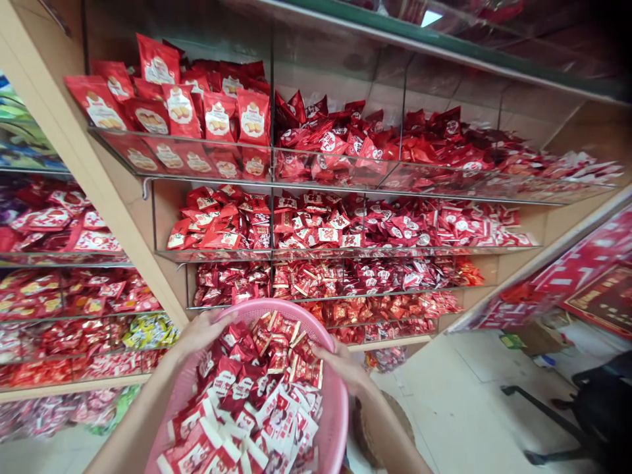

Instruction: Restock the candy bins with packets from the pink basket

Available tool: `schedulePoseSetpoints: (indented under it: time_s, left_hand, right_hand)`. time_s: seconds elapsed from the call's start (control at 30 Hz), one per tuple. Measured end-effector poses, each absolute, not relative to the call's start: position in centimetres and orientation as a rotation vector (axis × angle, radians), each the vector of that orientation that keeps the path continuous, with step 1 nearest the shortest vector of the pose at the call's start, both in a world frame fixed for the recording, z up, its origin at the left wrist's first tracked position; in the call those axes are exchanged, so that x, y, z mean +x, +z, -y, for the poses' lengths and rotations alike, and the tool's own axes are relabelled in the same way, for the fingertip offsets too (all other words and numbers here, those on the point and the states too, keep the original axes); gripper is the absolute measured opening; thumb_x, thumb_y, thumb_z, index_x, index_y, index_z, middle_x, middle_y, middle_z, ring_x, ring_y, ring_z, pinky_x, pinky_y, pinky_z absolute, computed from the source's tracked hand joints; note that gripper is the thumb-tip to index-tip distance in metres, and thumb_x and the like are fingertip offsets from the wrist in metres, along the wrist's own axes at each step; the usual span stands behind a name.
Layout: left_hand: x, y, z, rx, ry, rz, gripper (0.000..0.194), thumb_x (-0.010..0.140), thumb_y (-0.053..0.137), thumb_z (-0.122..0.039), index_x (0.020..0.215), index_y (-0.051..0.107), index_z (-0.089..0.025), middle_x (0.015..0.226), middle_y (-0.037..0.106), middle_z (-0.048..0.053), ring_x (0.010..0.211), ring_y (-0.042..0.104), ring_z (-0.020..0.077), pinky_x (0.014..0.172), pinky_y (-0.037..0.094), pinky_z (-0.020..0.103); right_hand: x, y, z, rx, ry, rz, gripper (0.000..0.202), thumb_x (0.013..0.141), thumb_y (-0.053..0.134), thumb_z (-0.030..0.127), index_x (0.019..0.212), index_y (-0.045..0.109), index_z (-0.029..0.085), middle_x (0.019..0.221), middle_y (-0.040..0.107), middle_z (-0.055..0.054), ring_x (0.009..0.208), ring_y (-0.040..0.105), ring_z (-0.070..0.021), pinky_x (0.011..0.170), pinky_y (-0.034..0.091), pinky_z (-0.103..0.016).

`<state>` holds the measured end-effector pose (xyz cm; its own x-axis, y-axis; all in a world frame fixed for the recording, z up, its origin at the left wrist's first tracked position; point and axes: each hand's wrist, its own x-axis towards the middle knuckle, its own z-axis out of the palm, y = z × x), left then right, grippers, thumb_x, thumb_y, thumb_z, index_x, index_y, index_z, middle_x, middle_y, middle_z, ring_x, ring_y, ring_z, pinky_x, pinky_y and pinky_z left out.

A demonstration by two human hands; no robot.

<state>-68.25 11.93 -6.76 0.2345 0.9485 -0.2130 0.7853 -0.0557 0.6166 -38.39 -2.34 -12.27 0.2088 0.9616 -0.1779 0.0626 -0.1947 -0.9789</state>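
Observation:
A pink plastic basket (pixel 338 421) is held in front of me at the bottom of the head view. My left hand (pixel 203 331) grips its rim at the far left, and my right hand (pixel 343 366) grips the rim on the right, thumb over the edge. Inside lie several kinds of wrapped sweets: dark red packets (pixel 241 382) at the left and middle, red-and-gold ones (pixel 279 349) at the back, and white-and-red packets (pixel 281 415) nearer to me. My fingers under the rim are mostly hidden.
Ahead stands a wooden shelf unit (pixel 168 299) with glass-fronted tiers of red packets (pixel 336 141). Another sweet shelf (pixel 89 319) is at the left. On the tiled floor (pixel 454 408) are a round woven basket (pixel 395 411) and, at the right, a black chair base (pixel 548 424).

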Motion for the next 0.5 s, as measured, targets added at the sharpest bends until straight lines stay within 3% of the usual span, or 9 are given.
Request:
schedulePoseSetpoints:
  time_s: [0.13,0.27,0.37,0.5]
  left_hand:
    - [-68.4,-6.6,-11.8,1.834,0.324,-1.588,0.077,0.07,0.038,-0.078,0.113,0.066,-0.021,0.108,0.072,0.006,0.107,0.062,0.0296,0.092,0.043,0.034]
    - [-68.3,-6.3,-11.8,1.825,0.259,-1.691,0.084,0.075,0.027,-0.078,0.122,0.061,-0.018,0.126,0.061,0.013,0.121,0.052,0.0336,0.102,0.035,0.042]
    - [-67.8,-5.7,-11.9,1.786,0.281,-1.697,0.084,0.075,0.03,-0.077,0.125,0.059,-0.016,0.131,0.057,0.014,0.126,0.047,0.0343,0.104,0.033,0.042]
    - [-67.3,-4.4,-12.4,1.713,0.305,-1.456,0.07,0.076,0.04,-0.071,0.12,0.063,-0.023,0.119,0.067,0.006,0.115,0.057,0.0288,0.096,0.042,0.033]
  right_hand:
    - [-38.4,-11.8,5.8,-1.311,1.52,0.817,0.039,0.066,0.069,0.031,0.1,0.061,0.016,0.096,0.068,-0.005,0.092,0.063,-0.0189,0.086,0.049,-0.033]
    - [-40.0,-12.2,10.2,-1.369,1.812,0.513,0.041,0.066,0.061,0.027,0.105,0.055,0.016,0.081,0.07,-0.004,0.07,0.067,-0.0202,0.06,0.054,-0.031]
    - [-41.4,-12.7,12.2,-1.393,1.8,0.353,0.039,0.064,0.054,0.024,0.103,0.052,0.017,0.076,0.069,-0.002,0.061,0.066,-0.0181,0.051,0.052,-0.027]
    - [-41.9,-12.4,13.0,-1.445,1.726,0.301,0.032,0.059,0.057,0.024,0.089,0.051,0.019,0.07,0.067,0.0,0.056,0.064,-0.0174,0.046,0.049,-0.024]
